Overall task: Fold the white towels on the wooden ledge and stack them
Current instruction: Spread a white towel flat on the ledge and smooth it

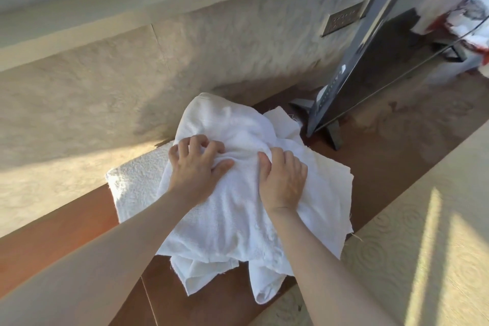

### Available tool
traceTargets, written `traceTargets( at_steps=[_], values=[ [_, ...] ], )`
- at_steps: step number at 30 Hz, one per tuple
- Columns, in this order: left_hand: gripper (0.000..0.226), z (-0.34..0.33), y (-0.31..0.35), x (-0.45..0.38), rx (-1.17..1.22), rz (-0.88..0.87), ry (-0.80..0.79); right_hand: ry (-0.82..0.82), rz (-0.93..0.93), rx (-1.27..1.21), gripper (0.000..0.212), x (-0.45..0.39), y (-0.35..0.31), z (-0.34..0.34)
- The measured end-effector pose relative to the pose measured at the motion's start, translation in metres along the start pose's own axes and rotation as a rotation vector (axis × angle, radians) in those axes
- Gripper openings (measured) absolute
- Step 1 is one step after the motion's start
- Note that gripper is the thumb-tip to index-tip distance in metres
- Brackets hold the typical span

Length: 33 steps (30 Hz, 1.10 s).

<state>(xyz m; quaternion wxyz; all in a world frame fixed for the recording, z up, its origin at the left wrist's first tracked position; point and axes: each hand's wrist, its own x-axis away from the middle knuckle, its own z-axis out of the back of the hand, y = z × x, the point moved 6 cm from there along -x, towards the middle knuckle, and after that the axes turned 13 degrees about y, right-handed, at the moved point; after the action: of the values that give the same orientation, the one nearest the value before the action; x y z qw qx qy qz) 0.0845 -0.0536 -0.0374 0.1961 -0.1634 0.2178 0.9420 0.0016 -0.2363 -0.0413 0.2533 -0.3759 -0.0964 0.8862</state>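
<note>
Both hands, left hand (197, 167) and right hand (281, 180), clench their fingers into the rumpled white cloth towel (238, 209) heaped on the reddish-brown wooden ledge (53, 235).

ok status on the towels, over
Left hand and right hand both gripping top towel on loose pile. Folded towel beside it on wooden ledge. Nothing blocking.

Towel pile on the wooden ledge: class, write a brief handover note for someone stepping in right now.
Left hand: fingers curled, gripping the top towel.
Right hand: also gripping a bunch of that towel.
Things: a loose heap of white cloths lies on the wooden ledge; a thicker terry towel sits under its left side.
Done: no neatly folded towel or stack is visible.
Left: spread, fold and stack each.
</note>
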Motion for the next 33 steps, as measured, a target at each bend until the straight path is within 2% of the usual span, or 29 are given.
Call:
traceTargets(
  at_steps=[5, 9, 11, 13, 17, 20, 23, 28, 33],
  values=[
    [0.043, 0.016, -0.002, 0.005, 0.180, 0.020, 0.018, 0.074, 0.015, -0.166, 0.056, -0.018, -0.024, 0.032],
    [0.075, 0.043, 0.005, 0.012, 0.369, 0.021, -0.063, 0.197, 0.128, -0.357, 0.050, -0.040, -0.074, 0.069],
    [0.082, 0.059, 0.003, 0.015, 0.472, 0.147, -0.090, 0.208, 0.180, -0.444, 0.046, -0.047, -0.107, 0.085],
    [0.070, 0.083, 0.000, 0.017, 0.564, 0.267, -0.039, 0.218, 0.197, -0.498, 0.043, -0.049, -0.136, 0.100],
    [0.037, 0.141, -0.023, 0.020, 0.627, 0.370, 0.160, 0.268, 0.178, -0.592, 0.040, -0.040, -0.184, 0.126],
    [0.046, 0.185, -0.052, 0.038, 0.598, 0.366, 0.228, 0.257, 0.200, -0.641, 0.039, -0.018, -0.224, 0.147],
    [0.044, 0.224, -0.085, 0.075, 0.592, 0.379, 0.268, 0.226, 0.239, -0.682, 0.039, 0.013, -0.264, 0.168],
    [0.046, 0.297, -0.152, 0.158, 0.632, 0.469, 0.393, 0.180, 0.373, -0.754, 0.038, 0.083, -0.351, 0.215],
    [0.062, 0.361, -0.236, 0.263, 0.619, 0.598, 0.469, 0.111, 0.442, -0.896, 0.037, 0.170, -0.449, 0.253]
  ],
)
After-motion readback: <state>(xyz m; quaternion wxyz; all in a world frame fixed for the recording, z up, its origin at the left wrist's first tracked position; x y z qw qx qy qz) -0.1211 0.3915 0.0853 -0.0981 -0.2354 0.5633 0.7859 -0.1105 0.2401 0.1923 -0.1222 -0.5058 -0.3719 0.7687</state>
